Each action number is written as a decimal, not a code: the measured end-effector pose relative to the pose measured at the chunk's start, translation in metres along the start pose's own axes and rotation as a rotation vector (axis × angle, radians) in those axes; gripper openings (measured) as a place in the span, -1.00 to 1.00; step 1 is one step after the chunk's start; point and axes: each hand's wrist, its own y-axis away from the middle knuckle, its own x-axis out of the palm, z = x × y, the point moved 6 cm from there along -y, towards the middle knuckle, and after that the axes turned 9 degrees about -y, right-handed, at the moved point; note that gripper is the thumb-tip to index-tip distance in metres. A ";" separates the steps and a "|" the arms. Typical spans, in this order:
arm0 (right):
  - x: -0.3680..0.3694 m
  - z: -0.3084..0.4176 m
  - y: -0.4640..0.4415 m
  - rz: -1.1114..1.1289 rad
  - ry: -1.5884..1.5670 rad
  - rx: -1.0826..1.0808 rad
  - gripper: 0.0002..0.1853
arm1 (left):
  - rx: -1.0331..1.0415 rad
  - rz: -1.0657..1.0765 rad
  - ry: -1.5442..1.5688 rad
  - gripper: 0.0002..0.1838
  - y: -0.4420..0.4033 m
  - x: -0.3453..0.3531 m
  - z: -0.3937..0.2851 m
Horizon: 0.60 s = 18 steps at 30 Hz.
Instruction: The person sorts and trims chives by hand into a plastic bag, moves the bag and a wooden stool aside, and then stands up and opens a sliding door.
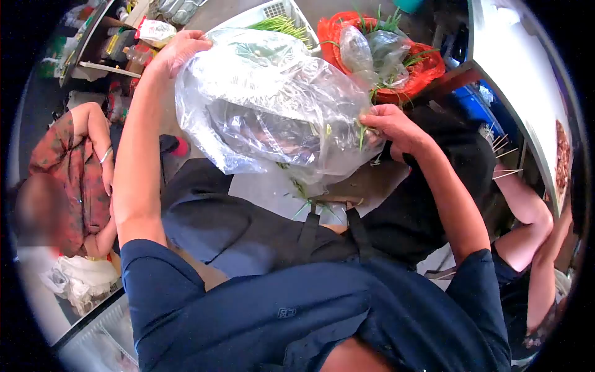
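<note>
A large clear plastic bag is stretched out between my two hands above my lap. My left hand pinches its upper left edge. Lower on the other side, my right hand is closed on the bag's right edge, with a few green stalk bits beside the fingers. Through the film I see creases and some small green scraps. Just behind the bag stands a white plastic basket with cut green stalks in it.
A red plastic bag holding greens and clear bags lies behind my right hand. On the left sits a person in a patterned shirt near a cluttered shelf. A white table and another person's bare leg are on the right, by thin sticks.
</note>
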 end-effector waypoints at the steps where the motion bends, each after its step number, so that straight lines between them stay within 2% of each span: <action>1: -0.002 -0.011 -0.004 0.003 -0.005 0.002 -0.76 | -0.048 0.031 -0.007 -0.86 0.005 0.001 -0.009; 3: 0.002 -0.033 -0.009 0.093 0.129 0.098 -0.79 | -0.059 0.028 -0.040 -0.83 0.015 0.005 -0.021; 4: 0.013 -0.042 -0.002 0.112 0.108 0.127 -0.80 | -0.064 0.029 -0.066 -0.81 0.018 0.009 -0.021; 5: 0.020 -0.054 -0.002 0.137 0.116 0.099 -0.71 | -0.071 0.034 -0.067 -0.81 0.020 0.011 -0.019; 7: 0.042 -0.055 0.015 0.249 0.091 0.138 -0.73 | -0.058 0.125 -0.094 -0.76 0.024 0.013 -0.014; 11: 0.052 -0.048 0.050 0.264 -0.191 0.153 -0.75 | -0.111 0.091 -0.050 -0.55 0.037 -0.002 -0.008; 12: 0.042 -0.049 0.049 0.328 -0.155 0.169 -0.75 | -0.105 0.069 -0.081 -0.49 0.042 -0.008 -0.015; 13: 0.046 -0.037 0.055 0.324 -0.269 0.132 -0.75 | -0.104 0.067 -0.083 -0.49 0.043 -0.011 -0.020; 15: 0.031 -0.018 0.053 0.277 -0.273 0.087 -0.72 | 0.001 -0.074 -0.195 -0.68 0.040 -0.025 -0.038; 16: 0.019 -0.009 0.045 0.207 -0.284 0.041 -0.69 | -0.001 0.059 -0.237 -0.66 0.026 -0.032 -0.042; 17: 0.008 0.003 0.039 0.135 -0.294 -0.008 -0.67 | 0.012 -0.009 -0.234 -0.67 0.015 -0.047 -0.045; 18: 0.001 0.030 0.042 0.093 -0.261 -0.127 -0.61 | 0.023 0.014 -0.206 -0.65 0.005 -0.054 -0.056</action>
